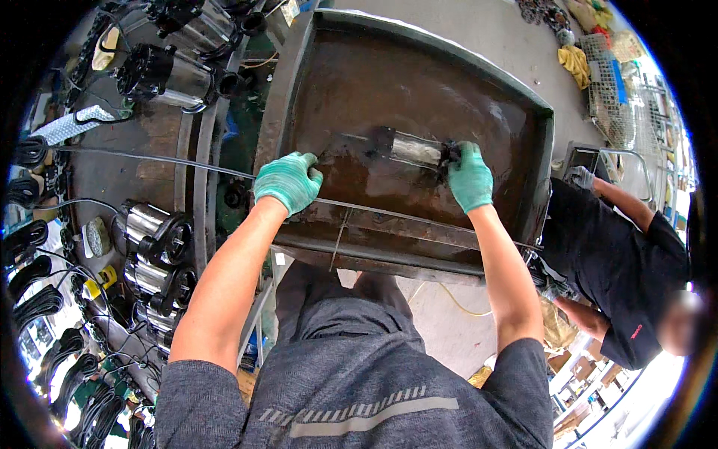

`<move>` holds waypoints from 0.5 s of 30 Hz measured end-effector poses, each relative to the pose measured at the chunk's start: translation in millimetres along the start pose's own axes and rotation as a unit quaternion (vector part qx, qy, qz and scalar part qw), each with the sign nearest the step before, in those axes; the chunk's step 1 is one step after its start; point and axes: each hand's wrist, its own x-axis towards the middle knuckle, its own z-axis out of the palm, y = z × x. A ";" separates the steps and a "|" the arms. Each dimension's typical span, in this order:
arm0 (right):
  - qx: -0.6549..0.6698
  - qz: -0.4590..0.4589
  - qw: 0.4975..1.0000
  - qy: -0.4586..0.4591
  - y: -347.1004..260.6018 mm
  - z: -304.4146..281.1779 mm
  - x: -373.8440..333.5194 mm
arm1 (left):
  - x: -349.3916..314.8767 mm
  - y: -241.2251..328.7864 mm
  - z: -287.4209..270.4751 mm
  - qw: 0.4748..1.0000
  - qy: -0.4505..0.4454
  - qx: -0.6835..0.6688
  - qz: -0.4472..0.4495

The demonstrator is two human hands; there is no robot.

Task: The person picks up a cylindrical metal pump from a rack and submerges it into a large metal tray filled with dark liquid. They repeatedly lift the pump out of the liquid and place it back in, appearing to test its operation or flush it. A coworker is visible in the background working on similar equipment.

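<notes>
My left hand (288,182), in a green glove, is closed with its fingers curled over the left part of the tray. A thin dark cable (172,159) comes in from the left and runs into its grip. My right hand (471,179), gloved the same way, has its fingers round the black right end of a cylindrical pump (415,150) with a shiny metal body. That pump lies on its side over the brown floor of a large metal tray (288,82), which looks wet. The fingertips of my right hand are partly hidden.
A straight thin rod (419,218) crosses the tray's near part. More pumps (168,78) stand at the far left, others (153,232) nearer, beside coiled black cables (37,303). On the right a co-worker in a black shirt (606,247) has gloved hands by the tray. Wire baskets (621,97) stand behind.
</notes>
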 end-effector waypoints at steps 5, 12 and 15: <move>0.078 0.025 0.994 0.075 35.2 -54.8 -61.9 | -2.2 0.4 4.1 1.000 0.014 0.001 -0.018; 0.053 0.092 0.983 0.151 138.8 -41.1 -119.3 | -0.2 7.3 5.7 0.999 0.031 0.019 -0.033; 0.029 0.214 0.966 0.142 135.5 -34.2 -112.7 | -1.7 7.0 10.0 0.998 0.049 0.026 -0.035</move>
